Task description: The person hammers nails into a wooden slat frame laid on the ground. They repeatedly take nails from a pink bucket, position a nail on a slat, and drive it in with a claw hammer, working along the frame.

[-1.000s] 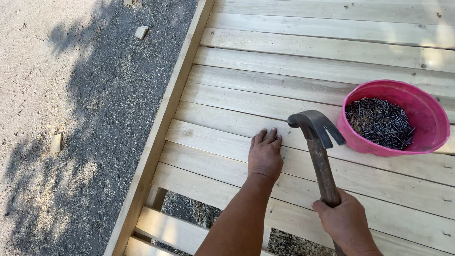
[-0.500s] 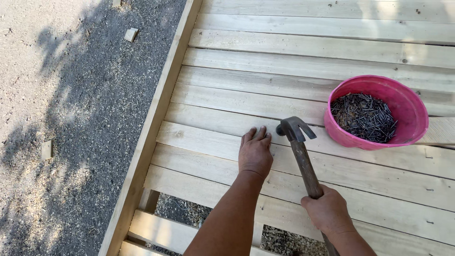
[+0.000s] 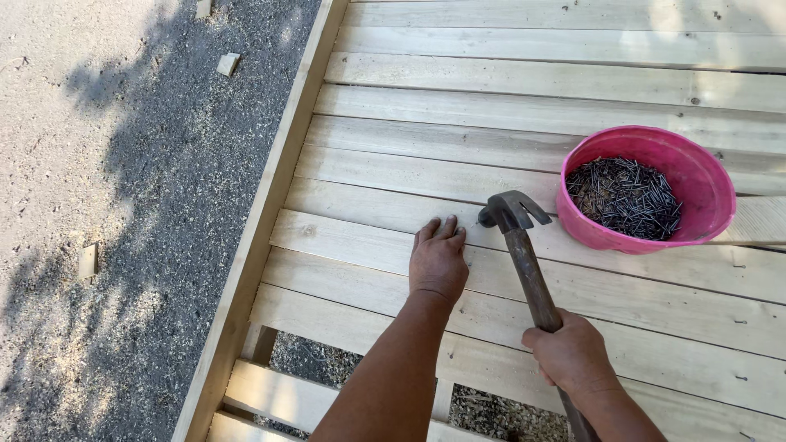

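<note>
Left hand [image 3: 438,260] lay pressed flat, fingers together, steadying a pale deck board [image 3: 573,282]. Right hand [image 3: 571,356] was wrapped low around the claw hammer [image 3: 524,250] handle for swing; its head hovered beside left fingertips. Pink bowl of nails [image 3: 647,188] sat within reach.

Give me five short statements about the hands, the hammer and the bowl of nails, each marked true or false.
1. The right hand grips the hammer by its handle. True.
2. The left hand holds the pink bowl. False: it rests flat on a plank.
3. The bowl contains dark nails. True.
4. The hammer head is inside the bowl. False: it is beside the bowl, above the planks.
5. The bowl stands on the gravel. False: it stands on the planks.
</note>
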Action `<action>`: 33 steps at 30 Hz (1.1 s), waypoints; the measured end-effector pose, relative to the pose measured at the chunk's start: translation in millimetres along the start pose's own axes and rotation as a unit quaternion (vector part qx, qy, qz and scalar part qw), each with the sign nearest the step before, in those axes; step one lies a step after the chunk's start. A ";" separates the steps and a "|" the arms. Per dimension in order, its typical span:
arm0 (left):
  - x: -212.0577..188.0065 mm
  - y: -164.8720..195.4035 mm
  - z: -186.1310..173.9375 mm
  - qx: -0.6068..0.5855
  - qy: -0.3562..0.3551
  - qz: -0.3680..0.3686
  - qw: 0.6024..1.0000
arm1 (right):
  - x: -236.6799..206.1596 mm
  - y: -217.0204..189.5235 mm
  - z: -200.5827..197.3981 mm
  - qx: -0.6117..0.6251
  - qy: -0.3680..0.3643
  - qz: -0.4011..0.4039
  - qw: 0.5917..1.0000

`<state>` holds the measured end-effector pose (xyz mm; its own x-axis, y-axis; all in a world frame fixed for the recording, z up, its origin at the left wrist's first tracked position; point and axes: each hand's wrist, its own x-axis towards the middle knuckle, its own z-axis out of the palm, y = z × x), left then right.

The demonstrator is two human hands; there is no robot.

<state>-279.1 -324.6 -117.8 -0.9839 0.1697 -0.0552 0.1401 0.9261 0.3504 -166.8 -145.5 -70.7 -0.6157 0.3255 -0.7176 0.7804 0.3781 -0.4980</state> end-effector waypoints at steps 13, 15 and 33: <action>39.2 40.5 -57.8 -0.167 -0.091 -0.175 0.966 | 15.3 77.7 -20.4 -0.125 0.109 -0.032 0.986; 48.0 74.1 -62.3 -0.228 0.080 -0.056 0.969 | 12.9 73.3 -19.0 -0.124 0.117 -0.037 0.985; 3.2 219.8 -19.1 -0.057 -0.145 0.101 0.983 | -11.9 45.0 -12.8 -0.127 0.040 -0.009 0.991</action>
<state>-253.5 -127.0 -23.1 -0.8624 0.4502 -0.2317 0.2999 0.8229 0.4826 -125.7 -121.2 -78.4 -0.6436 0.3803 -0.6642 0.7229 0.5870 -0.3644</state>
